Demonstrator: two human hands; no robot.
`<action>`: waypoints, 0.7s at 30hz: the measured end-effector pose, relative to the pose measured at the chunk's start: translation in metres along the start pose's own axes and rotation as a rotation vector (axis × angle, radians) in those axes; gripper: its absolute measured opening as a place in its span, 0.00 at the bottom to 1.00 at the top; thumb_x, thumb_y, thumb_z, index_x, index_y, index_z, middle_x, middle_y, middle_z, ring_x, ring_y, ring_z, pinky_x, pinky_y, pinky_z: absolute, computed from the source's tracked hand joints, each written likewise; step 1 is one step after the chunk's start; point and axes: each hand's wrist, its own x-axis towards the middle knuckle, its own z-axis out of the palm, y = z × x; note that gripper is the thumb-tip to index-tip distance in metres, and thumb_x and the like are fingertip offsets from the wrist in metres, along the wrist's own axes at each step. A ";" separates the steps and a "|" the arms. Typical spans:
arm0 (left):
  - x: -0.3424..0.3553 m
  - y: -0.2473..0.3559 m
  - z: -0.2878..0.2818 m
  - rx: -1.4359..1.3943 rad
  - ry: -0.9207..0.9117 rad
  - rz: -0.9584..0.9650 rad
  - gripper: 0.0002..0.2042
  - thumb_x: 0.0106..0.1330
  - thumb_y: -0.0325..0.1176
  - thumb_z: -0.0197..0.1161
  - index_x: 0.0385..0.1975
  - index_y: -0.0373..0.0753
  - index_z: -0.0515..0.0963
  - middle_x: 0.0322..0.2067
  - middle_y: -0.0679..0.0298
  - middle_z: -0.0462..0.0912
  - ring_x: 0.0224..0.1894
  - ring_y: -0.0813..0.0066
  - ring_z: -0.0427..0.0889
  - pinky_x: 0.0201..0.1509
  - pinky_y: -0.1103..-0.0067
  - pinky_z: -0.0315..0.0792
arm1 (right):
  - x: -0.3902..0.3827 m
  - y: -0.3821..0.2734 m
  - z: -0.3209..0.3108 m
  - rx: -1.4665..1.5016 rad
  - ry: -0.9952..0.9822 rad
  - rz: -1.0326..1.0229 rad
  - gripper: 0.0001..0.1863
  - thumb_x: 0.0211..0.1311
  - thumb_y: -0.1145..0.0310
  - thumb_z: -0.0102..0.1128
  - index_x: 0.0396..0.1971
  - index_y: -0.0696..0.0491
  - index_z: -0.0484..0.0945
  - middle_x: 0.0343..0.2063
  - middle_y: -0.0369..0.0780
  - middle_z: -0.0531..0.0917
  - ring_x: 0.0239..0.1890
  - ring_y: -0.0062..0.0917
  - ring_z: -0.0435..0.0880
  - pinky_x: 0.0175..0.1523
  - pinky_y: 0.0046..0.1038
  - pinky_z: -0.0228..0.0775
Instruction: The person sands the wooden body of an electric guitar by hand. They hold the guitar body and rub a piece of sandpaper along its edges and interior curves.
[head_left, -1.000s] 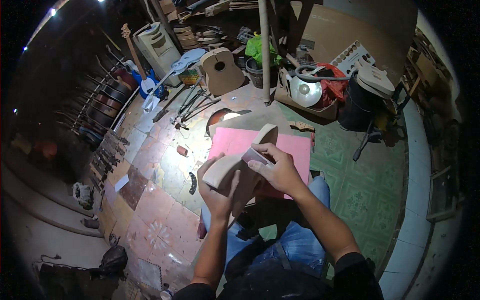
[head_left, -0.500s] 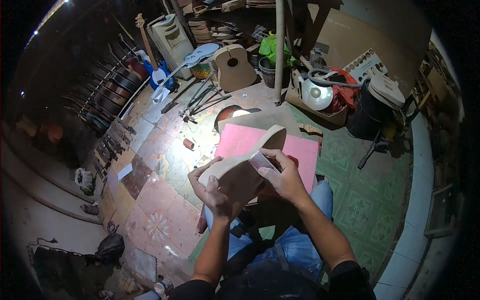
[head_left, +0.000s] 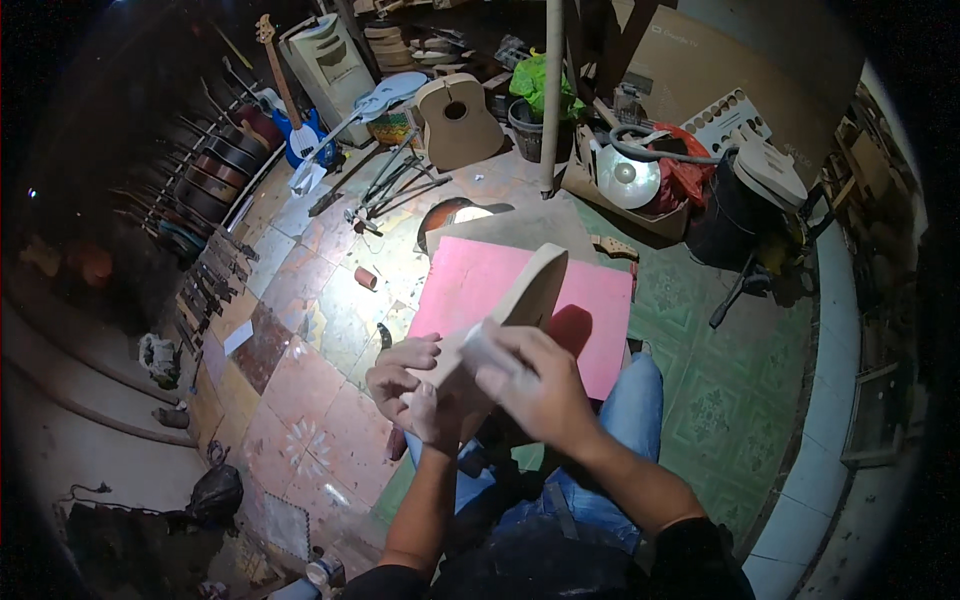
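Observation:
Over my lap I hold an unfinished wooden guitar body (head_left: 540,290), tilted with its pale curved edge facing up. Round its near left end my left hand (head_left: 408,388) is closed, fingers and thumb on either side. A whitish sanding block (head_left: 490,355) is in my right hand (head_left: 545,385), pressed against the body's edge close to my left fingers; hand and block are smeared by motion. Beyond the body lies a pink board (head_left: 475,275). My hands and the dark shade hide much of the body's lower side.
A grey board (head_left: 530,228) and a sunburst guitar piece (head_left: 440,218) lie past the pink board. A sandpaper roll (head_left: 366,277) sits on the tiles. Guitars stand racked at left; an acoustic body (head_left: 460,120), a pole (head_left: 552,100) and a black bucket (head_left: 725,215) stand farther off.
My right hand has slid the block left and toward me along the body's edge, close to my left hand. The body has tipped more upright, and my left fingers have shifted.

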 end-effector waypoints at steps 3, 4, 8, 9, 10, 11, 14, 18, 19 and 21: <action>-0.005 0.005 0.002 -0.018 -0.027 -0.019 0.16 0.60 0.40 0.68 0.34 0.42 0.66 0.33 0.55 0.77 0.39 0.59 0.80 0.53 0.51 0.77 | -0.005 0.013 0.000 0.114 0.044 0.124 0.23 0.64 0.66 0.68 0.55 0.62 0.79 0.48 0.46 0.85 0.51 0.27 0.83 0.58 0.30 0.74; -0.006 0.002 0.001 -0.012 -0.042 -0.008 0.17 0.60 0.40 0.69 0.34 0.43 0.66 0.33 0.56 0.77 0.39 0.60 0.80 0.52 0.52 0.77 | 0.001 0.035 0.000 0.207 0.038 0.262 0.23 0.65 0.67 0.67 0.56 0.62 0.78 0.48 0.44 0.85 0.50 0.25 0.83 0.56 0.29 0.75; -0.008 -0.006 -0.001 -0.003 -0.089 0.003 0.19 0.60 0.41 0.70 0.37 0.44 0.64 0.33 0.56 0.77 0.40 0.60 0.80 0.53 0.52 0.78 | -0.001 0.001 -0.006 0.225 -0.012 0.180 0.24 0.63 0.67 0.69 0.55 0.63 0.79 0.52 0.51 0.84 0.54 0.35 0.85 0.58 0.33 0.76; -0.010 -0.007 -0.001 -0.006 -0.092 0.020 0.21 0.60 0.41 0.71 0.39 0.44 0.63 0.34 0.56 0.77 0.40 0.60 0.80 0.53 0.52 0.78 | -0.003 -0.011 -0.009 0.109 -0.013 -0.007 0.24 0.62 0.67 0.69 0.55 0.63 0.79 0.52 0.51 0.84 0.53 0.37 0.86 0.58 0.33 0.76; -0.011 -0.007 0.000 -0.008 -0.098 0.037 0.22 0.60 0.41 0.72 0.41 0.44 0.63 0.35 0.56 0.77 0.40 0.60 0.80 0.53 0.52 0.78 | -0.004 -0.005 -0.008 0.160 0.004 -0.010 0.23 0.66 0.66 0.66 0.57 0.62 0.78 0.46 0.45 0.85 0.52 0.26 0.83 0.59 0.30 0.73; -0.011 -0.006 -0.004 -0.006 -0.101 0.034 0.22 0.60 0.41 0.72 0.41 0.44 0.63 0.35 0.56 0.77 0.40 0.60 0.80 0.53 0.52 0.78 | -0.001 0.014 -0.006 0.163 0.005 -0.007 0.23 0.66 0.66 0.66 0.57 0.62 0.78 0.46 0.45 0.85 0.52 0.26 0.83 0.59 0.30 0.73; -0.004 -0.010 -0.007 0.038 -0.156 0.026 0.23 0.61 0.40 0.73 0.43 0.44 0.62 0.36 0.57 0.77 0.41 0.60 0.81 0.52 0.52 0.79 | 0.020 0.038 -0.010 0.079 -0.054 0.281 0.23 0.65 0.68 0.67 0.57 0.62 0.78 0.53 0.45 0.83 0.56 0.24 0.81 0.62 0.30 0.71; -0.009 -0.004 -0.006 -0.036 -0.141 0.001 0.24 0.59 0.35 0.74 0.44 0.44 0.62 0.34 0.58 0.78 0.40 0.60 0.83 0.53 0.53 0.80 | -0.003 -0.009 -0.008 0.355 -0.019 0.142 0.23 0.62 0.67 0.68 0.55 0.61 0.79 0.51 0.52 0.84 0.56 0.40 0.83 0.60 0.35 0.74; -0.009 -0.002 -0.008 -0.031 -0.145 0.000 0.24 0.59 0.35 0.74 0.44 0.44 0.62 0.34 0.58 0.78 0.40 0.60 0.83 0.53 0.53 0.80 | -0.002 0.011 -0.006 0.360 -0.018 0.145 0.23 0.62 0.67 0.68 0.55 0.61 0.79 0.51 0.52 0.84 0.56 0.40 0.83 0.60 0.35 0.74; -0.007 -0.004 -0.005 -0.032 -0.157 0.000 0.25 0.59 0.36 0.75 0.45 0.44 0.62 0.33 0.58 0.79 0.40 0.60 0.83 0.52 0.53 0.81 | 0.008 0.059 -0.010 0.090 -0.018 0.276 0.25 0.63 0.68 0.69 0.58 0.61 0.78 0.53 0.46 0.83 0.56 0.27 0.81 0.64 0.31 0.69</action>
